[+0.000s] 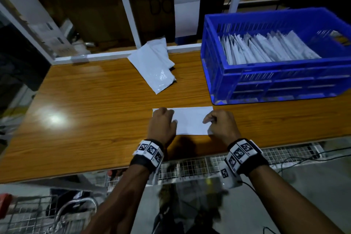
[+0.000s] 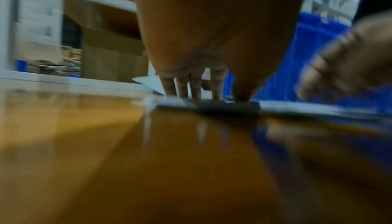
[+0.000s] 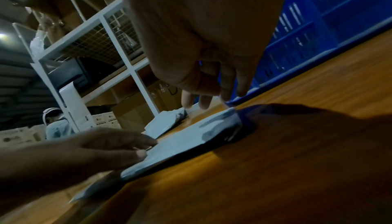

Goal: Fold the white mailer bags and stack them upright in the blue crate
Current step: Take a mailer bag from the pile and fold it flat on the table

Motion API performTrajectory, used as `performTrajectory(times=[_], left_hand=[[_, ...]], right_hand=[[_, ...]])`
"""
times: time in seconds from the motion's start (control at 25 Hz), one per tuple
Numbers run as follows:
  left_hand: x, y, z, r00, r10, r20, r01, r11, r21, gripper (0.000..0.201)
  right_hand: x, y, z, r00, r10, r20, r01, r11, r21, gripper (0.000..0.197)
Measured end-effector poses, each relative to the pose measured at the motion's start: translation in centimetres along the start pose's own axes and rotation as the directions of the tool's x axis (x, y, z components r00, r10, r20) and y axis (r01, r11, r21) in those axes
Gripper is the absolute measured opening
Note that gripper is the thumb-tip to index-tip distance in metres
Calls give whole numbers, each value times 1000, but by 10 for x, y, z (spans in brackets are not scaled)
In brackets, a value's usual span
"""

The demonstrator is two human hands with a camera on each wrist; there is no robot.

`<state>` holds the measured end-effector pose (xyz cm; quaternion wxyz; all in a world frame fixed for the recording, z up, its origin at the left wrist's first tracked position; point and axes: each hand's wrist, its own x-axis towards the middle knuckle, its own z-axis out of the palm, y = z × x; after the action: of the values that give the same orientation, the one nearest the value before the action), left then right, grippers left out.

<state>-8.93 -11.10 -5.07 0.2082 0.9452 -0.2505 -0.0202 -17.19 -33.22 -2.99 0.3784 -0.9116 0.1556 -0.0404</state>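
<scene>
Wood-grain counter point(image 1: 91, 100), glossy, with a lamp glare on its left part; white shelving frame point(image 1: 129, 15) behind it, cardboard boxes on the shelves.

Blue crate point(image 1: 275, 81) stands on the counter's far right. Inside it, a row of folded white mailers point(image 1: 266, 49) stands on edge, leaning.

Loose pile of unfolded mailer bags point(image 1: 153, 64) lies at the back centre of the counter, left of the crate, propped partly against the shelving frame.

One white mailer bag point(image 1: 190, 119) lies flat near the counter's front edge, just in front of the crate's near left corner.

My left hand point(image 1: 163, 123) sits on the bag's left end, fingers curled under, fingertips point(image 2: 182, 90) and thumb bearing down on the bag. Whether it pinches an edge or only presses, I cannot tell.

My right hand point(image 1: 220, 125) is at the bag's right end, fingers bent; in the right wrist view its fingertips point(image 3: 203, 101) hang above the bag's far corner. Grip there unclear.

Marker-tagged bands on both wrists.
</scene>
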Motion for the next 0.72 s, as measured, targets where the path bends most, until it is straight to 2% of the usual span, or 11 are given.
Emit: performTrajectory(times=[0.08, 0.16, 0.28, 0.36, 0.56, 0.72], left_hand=[[-1, 5, 21, 998, -16, 62, 9, 994, 106, 46], [-9, 8, 31, 998, -39, 50, 33, 992, 121, 51], [-11, 7, 35, 993, -79, 92, 63, 985, 161, 62], [-6, 6, 33, 984, -93, 154, 63, 980, 187, 67], [-1, -3, 25, 973, -110, 203, 65, 974, 217, 72], [0, -15, 16, 973, -140, 185, 104, 977, 188, 72]], right_hand=[[8, -10, 7, 993, -59, -98, 65, 996, 61, 37], [14, -15, 28, 981, -141, -135, 146, 989, 29, 38], [10, -10, 79, 983, -177, -56, 153, 942, -299, 58], [5, -7, 98, 963, -244, -118, 167, 877, -450, 56], [11, 1, 97, 927, -337, -166, 222, 847, -483, 51], [14, 2, 95, 946, -295, -138, 184, 834, -520, 54]])
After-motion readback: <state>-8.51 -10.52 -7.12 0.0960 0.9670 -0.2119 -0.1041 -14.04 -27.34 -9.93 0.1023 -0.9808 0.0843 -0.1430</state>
